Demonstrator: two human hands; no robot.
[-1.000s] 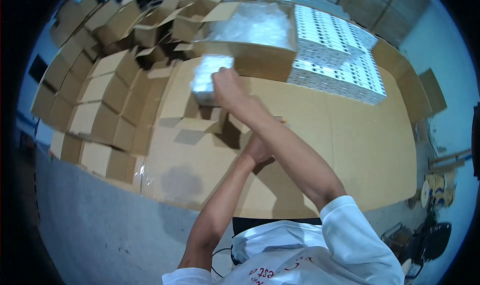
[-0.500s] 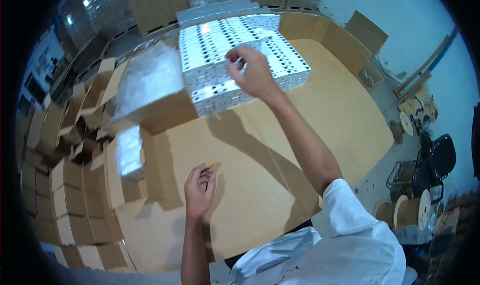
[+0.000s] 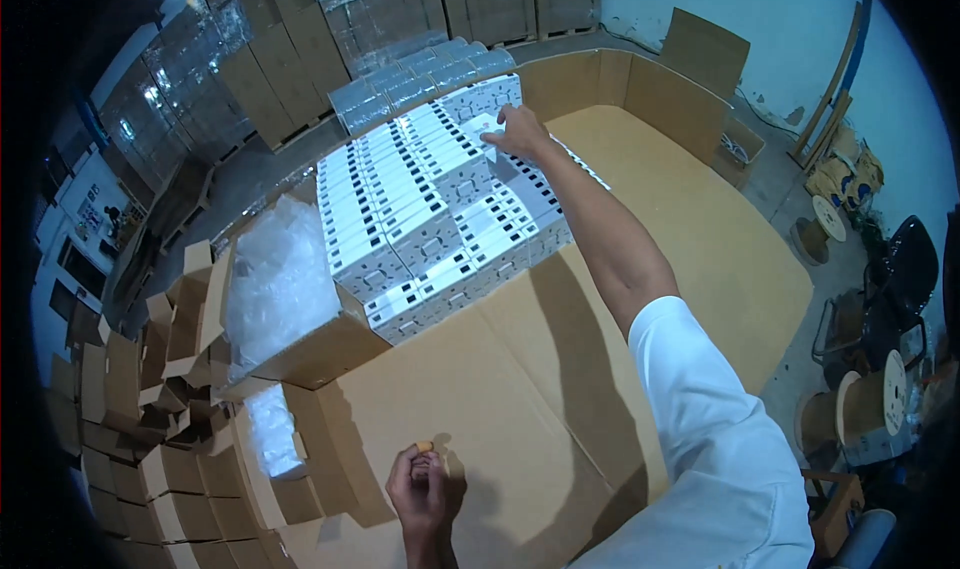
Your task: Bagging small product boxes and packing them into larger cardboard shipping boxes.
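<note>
Left hand (image 3: 418,489): nearest, low over the cardboard-covered tabletop (image 3: 520,389); fingers curled narrow around a small orange piece (image 3: 425,446) held at the fingertips.
Folded cartons (image 3: 120,419): brown, stacked in rows at the near left.
Open carton (image 3: 300,344): left of centre, filled with clear plastic bags (image 3: 275,279).
White boxes (image 3: 420,219): flat, packed in tight rows, a broad stack at the middle.
Right hand (image 3: 520,134): arm stretched far; fingers closed on one small white box (image 3: 487,129) at the stack's far right top.
Wrapped pallets (image 3: 330,19): far wall.
</note>
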